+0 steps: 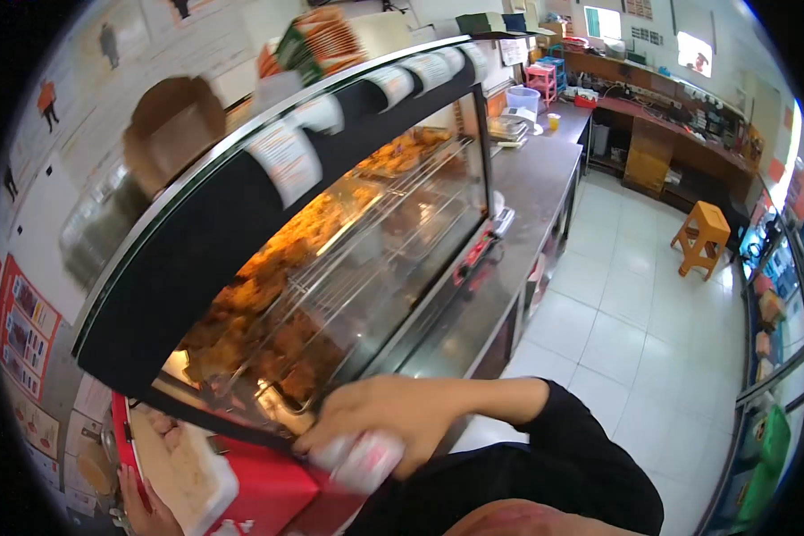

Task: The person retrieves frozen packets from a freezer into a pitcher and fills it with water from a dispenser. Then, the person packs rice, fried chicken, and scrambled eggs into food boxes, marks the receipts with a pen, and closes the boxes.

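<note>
Your right hand (389, 413) held a blurred white-and-pink packet (366, 460) by the food cabinet (196, 246); your left hand (146, 511), near the white tub (227, 476), had a grip I couldn't tell. Handling the packet seemed the step, next calling for a steady hold.

- Two hands at work in the near scene: one right hand (380, 413) and, at left, one left hand (149, 509).
- One white-and-pink object (371, 460), blurred, in the right hand.
- One glass-fronted display case (179, 277), its many food pieces (308, 223) too crowded to count.
- At least four paper slips (286, 163) along the case's top edge.
- One brown paper container (171, 129) at left, atop the case.
- One red box (268, 487), near left.
- One orange stool (706, 230), far right.
- One yellow cup (554, 121) on the far desk (545, 154).
</note>
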### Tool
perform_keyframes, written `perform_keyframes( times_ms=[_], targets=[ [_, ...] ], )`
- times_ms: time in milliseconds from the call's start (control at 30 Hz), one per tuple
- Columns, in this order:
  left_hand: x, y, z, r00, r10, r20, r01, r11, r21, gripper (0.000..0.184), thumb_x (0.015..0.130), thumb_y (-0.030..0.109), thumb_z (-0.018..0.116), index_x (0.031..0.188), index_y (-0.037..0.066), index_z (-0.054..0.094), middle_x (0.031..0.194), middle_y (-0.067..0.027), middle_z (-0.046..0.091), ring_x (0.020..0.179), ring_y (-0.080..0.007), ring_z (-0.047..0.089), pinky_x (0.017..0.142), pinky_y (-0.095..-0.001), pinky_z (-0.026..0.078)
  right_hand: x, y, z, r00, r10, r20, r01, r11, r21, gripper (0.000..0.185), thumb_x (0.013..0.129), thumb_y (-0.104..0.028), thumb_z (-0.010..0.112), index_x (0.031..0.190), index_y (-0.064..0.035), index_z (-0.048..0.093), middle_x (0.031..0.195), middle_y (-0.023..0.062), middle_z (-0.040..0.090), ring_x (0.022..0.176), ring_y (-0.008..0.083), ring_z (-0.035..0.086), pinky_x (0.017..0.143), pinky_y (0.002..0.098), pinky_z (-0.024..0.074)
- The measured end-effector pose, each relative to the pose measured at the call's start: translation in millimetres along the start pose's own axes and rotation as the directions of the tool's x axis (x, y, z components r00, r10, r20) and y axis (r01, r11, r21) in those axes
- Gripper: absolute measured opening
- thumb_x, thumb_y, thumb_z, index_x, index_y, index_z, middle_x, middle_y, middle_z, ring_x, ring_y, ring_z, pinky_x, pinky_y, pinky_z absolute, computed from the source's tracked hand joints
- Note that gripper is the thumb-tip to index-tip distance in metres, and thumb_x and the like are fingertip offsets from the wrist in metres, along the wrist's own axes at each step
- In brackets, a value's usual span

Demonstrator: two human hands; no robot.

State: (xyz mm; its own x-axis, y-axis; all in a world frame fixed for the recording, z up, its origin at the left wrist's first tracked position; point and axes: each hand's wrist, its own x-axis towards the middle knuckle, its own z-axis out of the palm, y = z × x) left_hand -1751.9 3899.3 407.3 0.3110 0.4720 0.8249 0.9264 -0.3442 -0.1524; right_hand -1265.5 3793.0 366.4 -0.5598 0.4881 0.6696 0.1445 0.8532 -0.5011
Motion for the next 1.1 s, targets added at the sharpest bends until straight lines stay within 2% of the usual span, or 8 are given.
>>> perform_keyframes(
  times_ms=[133,200,300,367,533,700,833,1100],
  targets=[
    [-12,144,17,0.824,-0.098,-0.558,0.388,0.814,0.431,0.038,0.091,0.021,0.059,0.121,-0.002,0.053,0.116,-0.0187,0.059,0.107,-0.0299,0.058,0.086,-0.0378,0.047,-157,18,-102,0.911,0.324,-0.254,-0.321,0.946,0.052,0.084,0.053,-0.025,0.072,0.131,-0.0062,0.046,0.12,0.0146,0.056,0.111,0.0324,0.053,0.098,0.0401,0.0387],
    [-10,201,64,0.479,-0.017,-0.878,0.209,0.973,0.096,0.037,0.093,0.026,0.052,0.114,-0.005,0.051,0.111,-0.0204,0.056,0.098,-0.0287,0.057,0.082,-0.04,0.048,-199,39,-133,0.855,0.381,-0.352,-0.339,0.924,0.176,0.082,0.056,-0.022,0.07,0.132,-0.0066,0.045,0.125,0.0125,0.052,0.115,0.0296,0.05,0.101,0.0388,0.0361],
    [12,363,134,0.767,-0.324,-0.554,-0.166,0.733,-0.659,0.036,0.091,0.027,0.046,0.107,-0.005,0.052,0.105,-0.0178,0.053,0.09,-0.025,0.055,0.077,-0.0395,0.05,-244,71,-186,0.826,0.411,-0.385,-0.325,0.907,0.269,0.086,0.06,-0.015,0.069,0.138,-0.0075,0.035,0.132,0.0112,0.043,0.122,0.0256,0.041,0.104,0.0373,0.0314],
    [38,511,148,0.98,-0.196,0.035,0.1,0.332,-0.938,0.07,0.08,0.056,0.053,0.121,0.0,0.046,0.12,-0.0139,0.046,0.11,-0.026,0.046,0.09,-0.0416,0.042,-261,92,-220,0.817,0.467,-0.34,-0.278,0.834,0.478,0.093,0.059,-0.012,0.071,0.142,-0.008,0.027,0.128,0.0129,0.043,0.123,0.0248,0.039,0.104,0.0367,0.0317],
    [71,757,258,0.795,0.268,0.544,0.601,-0.465,-0.65,0.107,0.067,0.037,0.081,0.145,0.008,0.013,0.138,-0.0129,0.036,0.127,-0.025,0.041,0.104,-0.0395,0.034,-330,173,-317,0.833,0.5,-0.237,-0.419,0.85,0.321,0.107,0.06,-0.014,0.074,0.146,-0.0078,0.011,0.129,0.014,0.036,0.123,0.0257,0.038,0.105,0.0356,0.0285],
    [123,937,327,0.74,0.262,0.62,0.665,-0.425,-0.614,0.09,0.069,0.02,0.081,0.138,0.007,0.025,0.125,-0.0124,0.045,0.117,-0.022,0.047,0.096,-0.0358,0.042,-441,235,-449,0.696,0.66,-0.283,-0.5,0.728,0.469,0.126,0.055,-0.015,0.082,0.148,-0.0088,-0.003,0.139,0.0176,0.025,0.13,0.0288,0.031,0.108,0.039,0.0249],
    [136,1072,439,0.604,0.255,0.755,0.751,-0.5,-0.431,0.085,0.067,0.017,0.083,0.132,0.003,0.03,0.124,-0.0141,0.046,0.116,-0.0233,0.047,0.095,-0.0369,0.043,-536,289,-575,0.786,0.584,-0.203,-0.589,0.807,0.041,0.125,0.061,-0.025,0.081,0.145,-0.0017,-0.008,0.147,0.0286,0.009,0.137,0.0399,0.016,0.112,0.046,0.0168],
    [191,1266,593,0.781,0.199,0.592,0.375,0.609,-0.699,0.073,0.052,0.025,0.083,0.115,0.007,0.05,0.107,-0.0151,0.06,0.096,-0.0349,0.058,0.085,-0.0429,0.047,-690,346,-1039,0.74,0.252,-0.624,-0.669,0.368,-0.645,0.096,0.067,-0.031,0.078,0.144,-0.0153,0.024,0.141,0.0281,0.025,0.13,0.0473,0.023,0.107,0.0539,0.0225]
  ],
)
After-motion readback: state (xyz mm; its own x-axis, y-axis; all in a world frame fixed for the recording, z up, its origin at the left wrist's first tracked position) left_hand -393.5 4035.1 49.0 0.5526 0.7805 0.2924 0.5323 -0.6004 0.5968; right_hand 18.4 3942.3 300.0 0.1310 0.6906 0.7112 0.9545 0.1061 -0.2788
